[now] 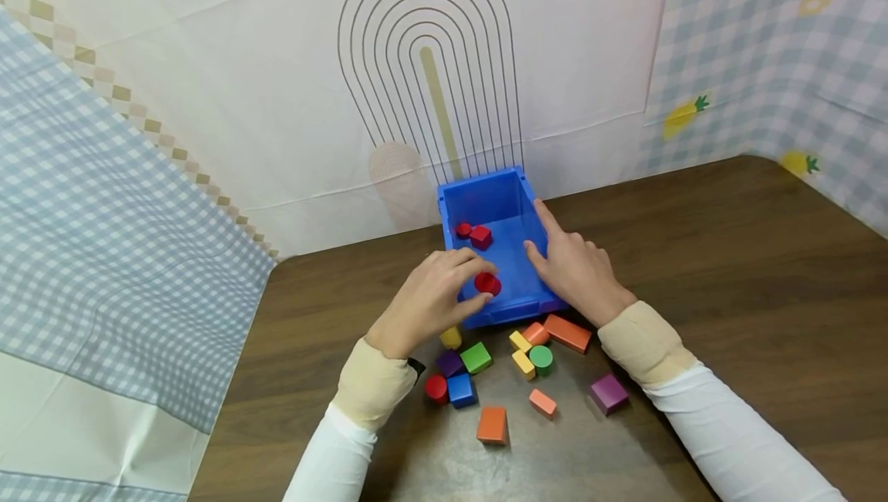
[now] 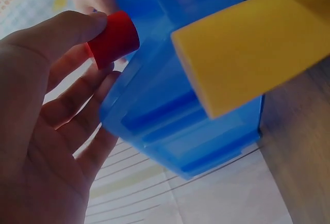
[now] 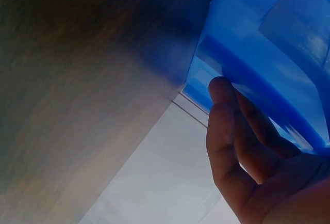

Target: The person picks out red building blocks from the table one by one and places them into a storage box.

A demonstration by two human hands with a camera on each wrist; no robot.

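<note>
My left hand (image 1: 433,298) pinches a red cylinder (image 2: 116,38) between thumb and fingers, over the near left part of a blue plastic bin (image 1: 509,255). Inside the bin, toward its far left corner, lie a red cube (image 1: 481,237) and a small red piece (image 1: 463,230). Along the bin's right wall rests my right hand (image 1: 579,271), index finger stretched by the rim and thumb over the inside. The right wrist view shows its other fingers (image 3: 221,126) against the outer wall. A yellow block (image 2: 252,48) stands close below my left hand.
Before the bin, loose blocks lie on the dark wooden table (image 1: 312,348): a green block (image 1: 475,358), a blue cube (image 1: 461,391), a red cylinder (image 1: 436,389), a green cylinder (image 1: 541,360), an orange block (image 1: 492,425), a purple block (image 1: 608,394) and others. Patterned cloth hangs behind.
</note>
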